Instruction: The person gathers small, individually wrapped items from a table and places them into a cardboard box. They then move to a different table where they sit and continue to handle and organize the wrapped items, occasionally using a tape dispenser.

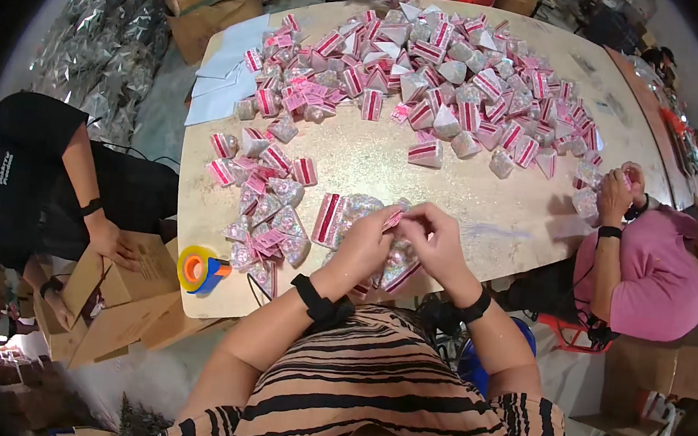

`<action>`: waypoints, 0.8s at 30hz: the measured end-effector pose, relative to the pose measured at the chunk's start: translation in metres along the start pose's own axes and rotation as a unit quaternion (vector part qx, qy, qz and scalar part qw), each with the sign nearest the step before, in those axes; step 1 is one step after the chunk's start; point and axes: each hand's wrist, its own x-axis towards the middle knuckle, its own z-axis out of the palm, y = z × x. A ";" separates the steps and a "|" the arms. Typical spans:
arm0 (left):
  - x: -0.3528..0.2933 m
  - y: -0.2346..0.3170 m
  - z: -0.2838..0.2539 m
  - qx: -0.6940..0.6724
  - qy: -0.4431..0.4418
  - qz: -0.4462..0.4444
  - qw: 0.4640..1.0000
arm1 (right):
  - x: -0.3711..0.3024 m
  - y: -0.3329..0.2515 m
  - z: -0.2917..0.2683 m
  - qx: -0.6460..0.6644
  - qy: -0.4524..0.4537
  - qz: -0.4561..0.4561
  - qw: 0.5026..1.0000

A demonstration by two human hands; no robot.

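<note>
My left hand (pixel 365 250) is closed, pinching a small pink tag (pixel 393 220) between thumb and fingers. Right beside it, my right hand (pixel 440 245) is bent with its fingertips drawn together at the tag; what it pinches is too small to make out. Under and around both hands lie glittery, cake-slice-shaped pieces, one with red, pink and white stripes (pixel 329 219) on its side. The piece under my hands (pixel 400 265) is partly hidden by them. To the left sits a group of glittery slices with pink tags (pixel 265 242).
A big heap of striped slices (pixel 431 66) covers the table's far side. A tape dispenser (pixel 201 270) stands at the left edge, near white sheets (pixel 226 80) farther back. On the left a person handles a cardboard box (pixel 126 281); on the right another person (pixel 650 272) holds a piece.
</note>
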 end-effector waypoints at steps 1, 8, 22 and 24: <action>0.001 0.001 0.000 -0.009 -0.012 -0.004 1.000 | 0.001 0.003 -0.002 0.058 0.005 0.046 0.997; 0.000 0.007 -0.003 -0.009 -0.071 -0.034 0.997 | 0.019 -0.003 -0.014 0.137 -0.106 0.155 0.973; 0.014 -0.051 -0.008 -0.443 -0.140 -0.148 0.873 | 0.044 0.040 -0.002 0.046 -0.057 0.081 0.994; 0.019 -0.045 -0.006 -0.430 -0.103 -0.151 0.884 | 0.048 0.039 0.002 0.040 -0.042 0.062 0.996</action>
